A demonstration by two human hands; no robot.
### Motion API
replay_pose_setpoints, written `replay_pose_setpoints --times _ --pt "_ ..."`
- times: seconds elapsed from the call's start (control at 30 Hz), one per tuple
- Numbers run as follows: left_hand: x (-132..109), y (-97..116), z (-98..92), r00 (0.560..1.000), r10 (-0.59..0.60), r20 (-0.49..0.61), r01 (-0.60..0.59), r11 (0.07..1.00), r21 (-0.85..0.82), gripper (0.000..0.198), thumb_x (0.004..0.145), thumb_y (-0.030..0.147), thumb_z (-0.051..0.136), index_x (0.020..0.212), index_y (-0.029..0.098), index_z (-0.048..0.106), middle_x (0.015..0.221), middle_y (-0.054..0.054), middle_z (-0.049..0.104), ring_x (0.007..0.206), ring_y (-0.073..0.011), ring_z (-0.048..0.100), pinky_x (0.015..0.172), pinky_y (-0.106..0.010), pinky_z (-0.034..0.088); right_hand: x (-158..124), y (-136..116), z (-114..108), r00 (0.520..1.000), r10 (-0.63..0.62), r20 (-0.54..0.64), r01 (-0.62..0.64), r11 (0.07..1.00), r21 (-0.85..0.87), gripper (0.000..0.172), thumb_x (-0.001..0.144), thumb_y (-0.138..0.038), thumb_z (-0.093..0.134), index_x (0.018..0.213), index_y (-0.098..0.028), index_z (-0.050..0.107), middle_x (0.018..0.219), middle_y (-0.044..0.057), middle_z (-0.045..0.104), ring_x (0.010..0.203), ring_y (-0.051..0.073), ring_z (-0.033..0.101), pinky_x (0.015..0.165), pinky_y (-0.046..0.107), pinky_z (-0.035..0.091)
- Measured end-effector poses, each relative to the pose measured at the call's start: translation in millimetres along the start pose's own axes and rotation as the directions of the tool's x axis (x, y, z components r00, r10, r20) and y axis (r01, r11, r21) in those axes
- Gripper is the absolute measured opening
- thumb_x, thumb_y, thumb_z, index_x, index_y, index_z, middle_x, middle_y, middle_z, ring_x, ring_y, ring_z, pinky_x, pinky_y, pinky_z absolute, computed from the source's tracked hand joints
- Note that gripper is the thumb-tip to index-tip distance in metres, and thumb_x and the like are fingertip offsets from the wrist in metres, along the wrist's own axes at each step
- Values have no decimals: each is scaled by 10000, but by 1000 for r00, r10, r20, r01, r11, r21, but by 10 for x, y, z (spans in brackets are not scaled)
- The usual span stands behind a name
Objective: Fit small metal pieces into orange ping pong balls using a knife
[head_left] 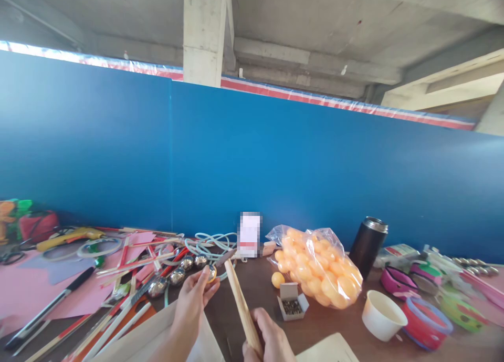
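My left hand (192,295) is closed, thumb and fingers pinching a shiny metal ball (212,273) with a golden reflection on it. Several similar silver balls (177,276) lie just left of that hand. My right hand (268,337) is wrapped around the lower end of a pale wooden stick (241,300), which points up and away, slightly to the left. The stick's top stands apart from the ball, a little to its right. A greyish blade-like piece (225,258) lies behind the ball; its full shape is hard to make out.
A clear bag of orange balls (315,267), a small box of metal bits (292,305), a black bottle (368,246) and a white paper cup (384,316) stand to the right. Pale tubing (212,242), sticks and pink paper (74,304) crowd the left. A blue partition (275,162) rises behind.
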State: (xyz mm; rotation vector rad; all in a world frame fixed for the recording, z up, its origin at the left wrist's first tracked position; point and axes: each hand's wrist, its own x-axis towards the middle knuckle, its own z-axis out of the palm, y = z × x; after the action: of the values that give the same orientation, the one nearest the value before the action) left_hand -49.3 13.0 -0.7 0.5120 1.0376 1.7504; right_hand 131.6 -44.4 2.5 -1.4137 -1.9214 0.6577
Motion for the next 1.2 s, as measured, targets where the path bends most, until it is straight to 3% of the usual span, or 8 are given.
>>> replay_pose_setpoints --times 0.13,0.33,0.57,0.8,1.0,1.2 --pt "19 -7 -10 1000 -8 14 8 1000 -6 149 749 253 662 801 128 600 752 -46 646 734 -162 673 757 -297 564 23 24 -2 1000 -2 -4 2 1000 -16 255 524 -69 480 714 -229 424 598 -47 429 556 128 430 505 202 317" --pt "24 -32 -30 1000 4 5 -3 999 -34 125 774 242 632 806 124 604 767 -60 656 747 -182 684 777 -337 561 12 19 -1 999 -20 -31 24 989 144 268 562 -111 481 804 -227 489 593 -58 445 520 118 443 494 192 350" --pt "65 -46 -42 1000 2 -4 -3 998 -63 67 782 193 617 794 132 589 702 -37 638 684 -156 675 733 -312 571 -27 22 60 998 -59 -33 58 998 -27 287 498 -55 457 729 -226 454 597 -46 438 527 124 445 470 196 321" --pt "48 -43 -30 1000 -4 0 4 999 -52 145 766 263 640 793 131 586 726 -54 645 725 -178 678 727 -312 566 -24 6 -2 994 -89 -60 94 992 86 273 566 -104 484 812 -221 481 622 -42 478 540 126 473 523 192 389" --pt "42 -34 -25 1000 -3 12 3 999 -47 119 763 239 643 780 137 583 719 -44 632 683 -155 665 683 -290 569 -37 -4 25 998 -67 -20 67 997 -32 287 527 -65 471 766 -223 479 636 -33 492 559 133 494 519 196 376" --pt "44 -42 -31 1000 -5 1 5 999 -51 151 753 274 651 790 146 581 724 -39 621 693 -164 663 663 -296 570 -9 11 -21 990 -125 -70 127 992 24 287 552 -87 476 808 -216 478 634 -36 476 563 132 483 548 202 394"
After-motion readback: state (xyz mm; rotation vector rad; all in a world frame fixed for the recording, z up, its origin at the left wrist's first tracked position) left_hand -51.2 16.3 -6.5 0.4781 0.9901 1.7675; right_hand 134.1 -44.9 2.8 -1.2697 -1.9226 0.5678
